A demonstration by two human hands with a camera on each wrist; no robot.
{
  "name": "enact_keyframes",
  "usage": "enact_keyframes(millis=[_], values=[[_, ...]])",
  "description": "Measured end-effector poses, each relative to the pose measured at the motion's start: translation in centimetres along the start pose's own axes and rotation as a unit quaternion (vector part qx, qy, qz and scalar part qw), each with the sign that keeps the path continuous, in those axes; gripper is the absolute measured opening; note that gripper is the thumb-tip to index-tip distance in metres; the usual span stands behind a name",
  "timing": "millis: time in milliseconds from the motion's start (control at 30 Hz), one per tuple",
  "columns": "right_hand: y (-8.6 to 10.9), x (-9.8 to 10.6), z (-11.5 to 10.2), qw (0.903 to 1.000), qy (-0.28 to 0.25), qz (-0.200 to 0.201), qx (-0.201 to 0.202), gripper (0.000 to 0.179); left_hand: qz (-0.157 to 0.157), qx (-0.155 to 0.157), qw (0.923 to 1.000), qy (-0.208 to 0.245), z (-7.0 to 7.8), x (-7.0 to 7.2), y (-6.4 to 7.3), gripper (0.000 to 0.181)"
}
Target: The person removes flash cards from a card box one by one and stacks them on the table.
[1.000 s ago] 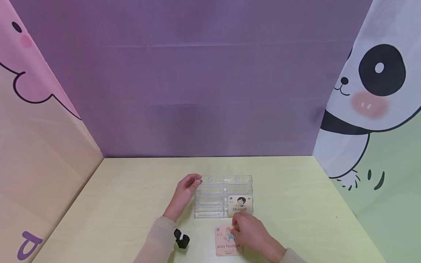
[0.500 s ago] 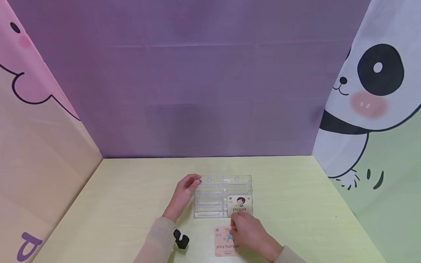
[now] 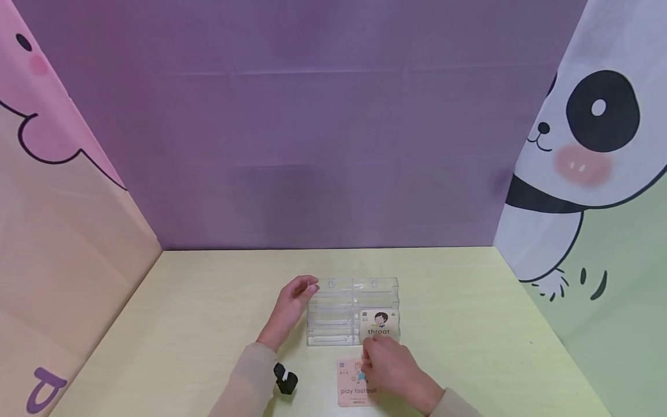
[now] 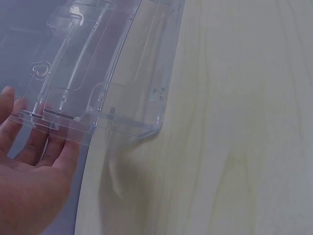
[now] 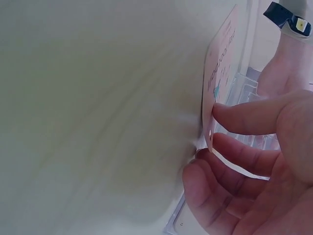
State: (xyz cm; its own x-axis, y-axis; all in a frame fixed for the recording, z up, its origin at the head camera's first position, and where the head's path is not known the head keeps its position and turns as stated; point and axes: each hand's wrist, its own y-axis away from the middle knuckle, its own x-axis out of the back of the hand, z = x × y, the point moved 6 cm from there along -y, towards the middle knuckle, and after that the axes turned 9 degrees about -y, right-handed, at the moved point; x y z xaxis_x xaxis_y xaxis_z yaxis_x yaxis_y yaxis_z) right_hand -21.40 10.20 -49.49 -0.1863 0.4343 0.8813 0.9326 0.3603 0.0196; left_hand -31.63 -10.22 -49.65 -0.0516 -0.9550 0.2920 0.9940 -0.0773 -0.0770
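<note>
My left hand (image 3: 288, 310) grips the upper left corner of a clear plastic card rack (image 3: 330, 318) with tiered pockets. In the left wrist view its fingers reach behind the rack's edge (image 4: 54, 115). A cream card reading "throat" (image 3: 379, 321) sits in the rack's lower right pocket. Just in front of the rack, my right hand (image 3: 393, 370) pinches a pink "play football" card (image 3: 348, 379) at its upper right. Seen from the right wrist, the thumb (image 5: 244, 117) presses on the face of this card (image 5: 220, 63), with curled fingers at its edge; the contact behind is partly hidden.
A pale wood table (image 3: 219, 301) carries everything. A small black device (image 3: 285, 379) is strapped to the left wrist. A purple cloth (image 3: 323, 145) hangs behind the table, with printed cartoon panels at left and right.
The pink card and my right hand have shifted slightly left. My left hand keeps its place on the rack.
</note>
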Motion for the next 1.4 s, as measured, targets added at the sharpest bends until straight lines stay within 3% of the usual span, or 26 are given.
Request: enact_keyframes(millis=[267,533,800,1400], values=[[0.1,0.2,-0.2,0.9998,0.018,0.004,0.01,0.028,0.002,-0.002,1.0,-0.001,0.4,0.3,0.2,0.028],[0.4,0.1,0.4,0.9998,-0.003,0.017,0.013,0.02,0.002,-0.002,1.0,-0.005,0.6,0.4,0.4,0.028],[1.0,1.6,0.0,0.9991,-0.033,0.025,-0.004,0.015,0.001,-0.005,1.0,-0.007,0.5,0.2,0.3,0.028],[1.5,3.6,0.1,0.9956,-0.044,0.081,0.017,0.021,0.008,-0.004,0.9999,-0.01,1.1,0.0,0.8,0.026]])
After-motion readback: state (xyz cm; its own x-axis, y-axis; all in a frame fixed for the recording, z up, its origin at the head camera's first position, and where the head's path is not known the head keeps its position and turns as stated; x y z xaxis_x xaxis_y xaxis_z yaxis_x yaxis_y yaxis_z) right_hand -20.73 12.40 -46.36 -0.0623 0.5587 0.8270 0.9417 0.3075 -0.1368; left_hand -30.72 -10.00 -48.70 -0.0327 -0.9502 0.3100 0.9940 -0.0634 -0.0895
